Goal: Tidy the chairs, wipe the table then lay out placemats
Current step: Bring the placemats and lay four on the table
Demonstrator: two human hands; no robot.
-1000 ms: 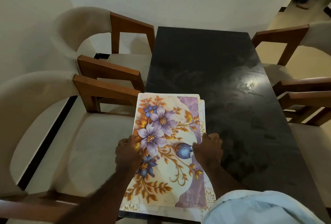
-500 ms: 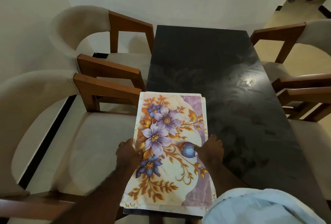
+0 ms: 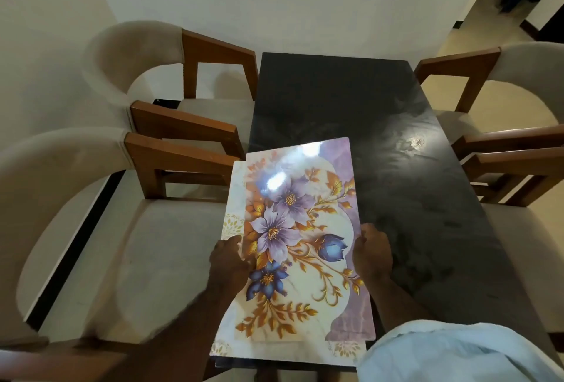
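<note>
Both grips hold the top placemat, printed with purple and blue flowers. The left grip pinches its left long edge, and the right grip curls its fingers round the right long edge. This mat sits askew over a lower placemat, whose pale border shows at the left and along the near end. Both are at the near left end of the dark desk. Cushioned wooden chairs stand along both sides.

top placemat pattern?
Top placemat: purple and blue flowers, gold leaves, cream ground with a lilac edge. Head view.
</note>
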